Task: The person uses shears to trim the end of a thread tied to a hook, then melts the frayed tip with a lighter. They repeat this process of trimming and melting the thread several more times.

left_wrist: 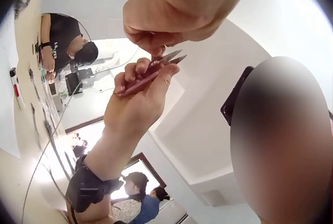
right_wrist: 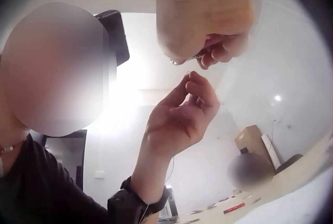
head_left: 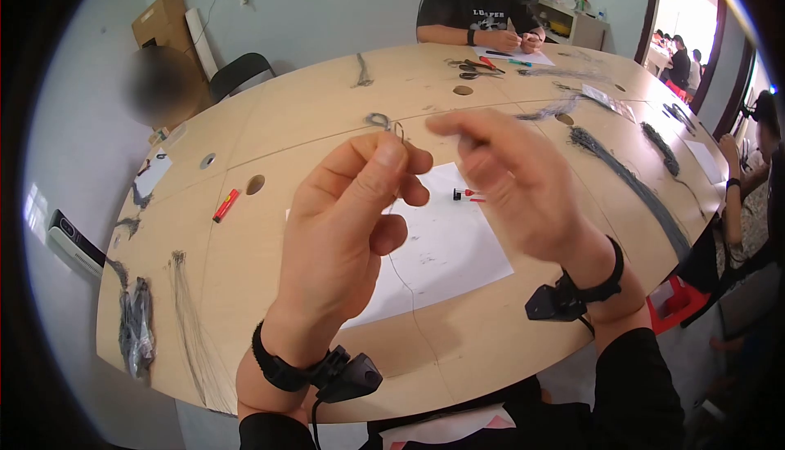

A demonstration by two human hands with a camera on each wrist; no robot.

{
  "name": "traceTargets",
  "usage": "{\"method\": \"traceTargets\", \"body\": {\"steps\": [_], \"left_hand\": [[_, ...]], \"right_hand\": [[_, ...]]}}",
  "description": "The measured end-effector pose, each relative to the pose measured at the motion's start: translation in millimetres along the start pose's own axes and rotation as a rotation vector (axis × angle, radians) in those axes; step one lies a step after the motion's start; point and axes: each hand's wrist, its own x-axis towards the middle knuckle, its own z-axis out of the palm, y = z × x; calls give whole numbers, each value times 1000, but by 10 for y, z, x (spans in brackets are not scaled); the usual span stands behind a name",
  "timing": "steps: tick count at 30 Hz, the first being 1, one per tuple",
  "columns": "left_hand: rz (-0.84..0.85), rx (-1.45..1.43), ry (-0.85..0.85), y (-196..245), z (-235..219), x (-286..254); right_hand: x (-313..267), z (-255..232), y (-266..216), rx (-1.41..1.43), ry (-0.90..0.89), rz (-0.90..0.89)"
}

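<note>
My left hand (head_left: 347, 197) is raised over the white sheet, pinching a thin dark wire bent into a small loop (head_left: 399, 129) above the fingertips. A long fine strand (head_left: 413, 303) hangs from below this hand towards the table's near edge. To its right, my right hand (head_left: 523, 188) is blurred and held a little apart. In the left wrist view the right hand (left_wrist: 135, 104) grips small snips (left_wrist: 140, 84) with reddish handles, their two pointed blades parted close to the left fingertips. The right hand hides most of the snips in the head view.
A white sheet (head_left: 482, 246) lies beneath the hands, with a red-and-black pen at its far edge. A red tube (head_left: 226, 205) lies left. Grey strand bundles (head_left: 630, 176) lie around the table. Scissors (head_left: 478, 67) lie near a person (head_left: 470, 4) seated opposite.
</note>
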Motion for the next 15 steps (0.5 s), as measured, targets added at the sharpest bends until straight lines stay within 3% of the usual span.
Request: {"method": "traceTargets", "body": {"steps": [3,15], "left_hand": [[-70,-58,-117,-3,-16,-20],[-79,-29,-250,-18,-48,-52]], "right_hand": [[-21,59,-74,-110,22,-140],[-50,57,-127,-191,64,-155]]}}
